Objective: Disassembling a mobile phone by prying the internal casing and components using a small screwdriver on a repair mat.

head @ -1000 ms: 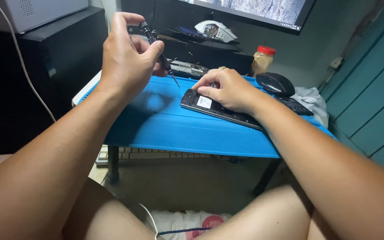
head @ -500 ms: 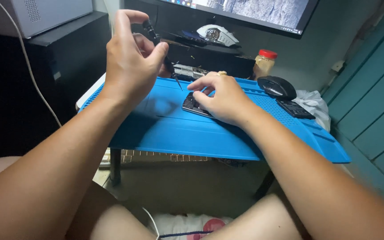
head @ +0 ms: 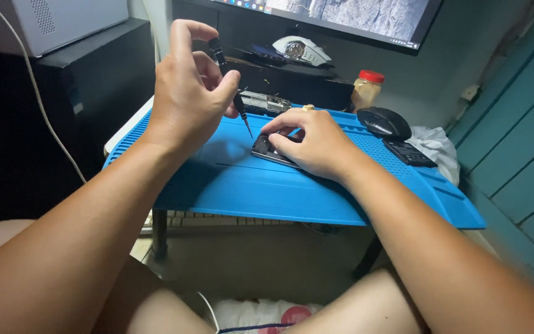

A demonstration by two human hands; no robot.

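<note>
Phone lies opened on blue mat, right hand pressing it flat. Left hand fingers pinch screwdriver (tip above phone). Screw-work step; next needs precise tip seating.

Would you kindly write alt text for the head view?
The left hand holds a small screwdriver raised over a blue mat, while the right hand steadies an opened phone on it. A black mouse sits behind.
</note>
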